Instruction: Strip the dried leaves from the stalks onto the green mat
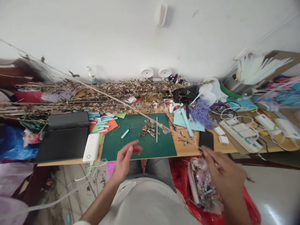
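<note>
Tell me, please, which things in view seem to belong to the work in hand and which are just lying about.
Seemingly in use:
long, thin, dried brown stem, apparently in the right hand
dark green rectangular mat, near the left hand
crumbled brown dry leaves on the mat

Seemingly lying about:
white, oblong power bank
black rectangular phone
tangled purple yarn-like strands

Honestly looked like a craft corner to me, though I couldn't tell if it was in a home or a small workshop. A wooden desk (185, 150) sat against a white wall (93, 31), with a green mat (138, 149) in the middle and dried plant stems (131, 87) heaped along the back. There was a tangle of purple stringy stuff (202, 114), some orange paper (112, 126), plus a power strip (241, 136). A red bag (179, 170) full of plastic scraps (206, 193) sat below the desk edge.
</note>
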### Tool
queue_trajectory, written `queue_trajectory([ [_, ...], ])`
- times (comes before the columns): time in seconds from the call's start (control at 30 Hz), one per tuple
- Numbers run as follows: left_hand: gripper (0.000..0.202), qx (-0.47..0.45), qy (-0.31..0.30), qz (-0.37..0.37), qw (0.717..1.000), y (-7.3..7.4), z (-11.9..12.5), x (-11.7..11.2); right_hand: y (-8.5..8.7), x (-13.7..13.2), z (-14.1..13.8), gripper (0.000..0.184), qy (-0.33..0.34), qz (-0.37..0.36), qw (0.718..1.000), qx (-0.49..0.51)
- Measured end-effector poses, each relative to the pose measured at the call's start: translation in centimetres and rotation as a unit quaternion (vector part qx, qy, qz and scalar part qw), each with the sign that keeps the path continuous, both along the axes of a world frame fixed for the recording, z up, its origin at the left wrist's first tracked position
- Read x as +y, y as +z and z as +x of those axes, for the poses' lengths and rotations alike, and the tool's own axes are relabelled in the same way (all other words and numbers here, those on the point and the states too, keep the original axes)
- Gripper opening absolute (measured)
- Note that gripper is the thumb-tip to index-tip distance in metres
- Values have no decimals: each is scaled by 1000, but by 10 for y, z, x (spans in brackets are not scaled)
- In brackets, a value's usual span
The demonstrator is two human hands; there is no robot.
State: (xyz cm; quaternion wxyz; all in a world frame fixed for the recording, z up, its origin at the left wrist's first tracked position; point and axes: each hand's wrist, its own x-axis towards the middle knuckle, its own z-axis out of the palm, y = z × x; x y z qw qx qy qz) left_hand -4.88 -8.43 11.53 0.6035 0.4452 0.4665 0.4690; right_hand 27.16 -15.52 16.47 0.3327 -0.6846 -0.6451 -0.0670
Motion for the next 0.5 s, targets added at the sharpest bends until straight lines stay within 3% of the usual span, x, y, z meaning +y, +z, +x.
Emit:
queue_trajectory([
  [0.1,51,-194,50,22,979,18,21,44,-40,-46,8,22,33,-93,994,47],
  [0.23,49,-266,64,-6,962,25,32,79,-88,-98,20,28,25,-223,967,118],
  [0.37,42,-247,78,-50,965,7,41,79,-126,-138,28,31,-5,-289,938,194],
  [0.5,35,-247,36,-102,963,-12,53,66,-152,-166,31,31,-47,-327,909,254],
])
